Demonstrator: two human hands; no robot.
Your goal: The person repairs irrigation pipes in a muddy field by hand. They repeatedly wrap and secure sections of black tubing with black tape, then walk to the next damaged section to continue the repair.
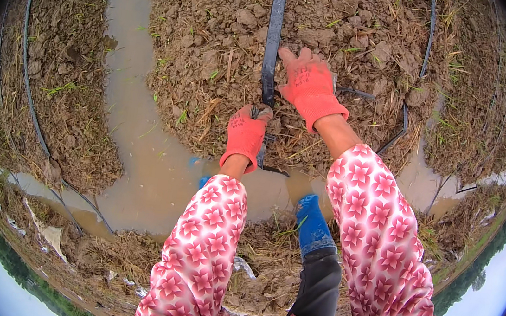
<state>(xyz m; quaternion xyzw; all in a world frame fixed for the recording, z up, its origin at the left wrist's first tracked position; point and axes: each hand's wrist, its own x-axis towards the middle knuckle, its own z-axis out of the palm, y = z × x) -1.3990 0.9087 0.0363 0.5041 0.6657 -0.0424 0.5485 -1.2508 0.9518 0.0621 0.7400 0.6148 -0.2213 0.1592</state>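
A flat black drip irrigation tape [275, 31] runs down the middle of a soil bed. My left hand [247, 126], in a red coated work glove, has its thumb and fingers closed on the tape's lower part near the bed's edge. Below it, a short black strip [275, 170] lies at the water's edge. My right hand [306, 76], gloved alike, rests on the soil just right of the tape with its fingers spread. Something dark and thin shows beside its outer edge; whether the hand holds it cannot be told.
Muddy water [149, 182] fills the furrow before me and the channel at left. My blue boot [314, 223] stands at the water's edge. More black tapes lie on the left bed [29, 76] and at right [429, 37]. Torn plastic film [51, 237] lies at lower left.
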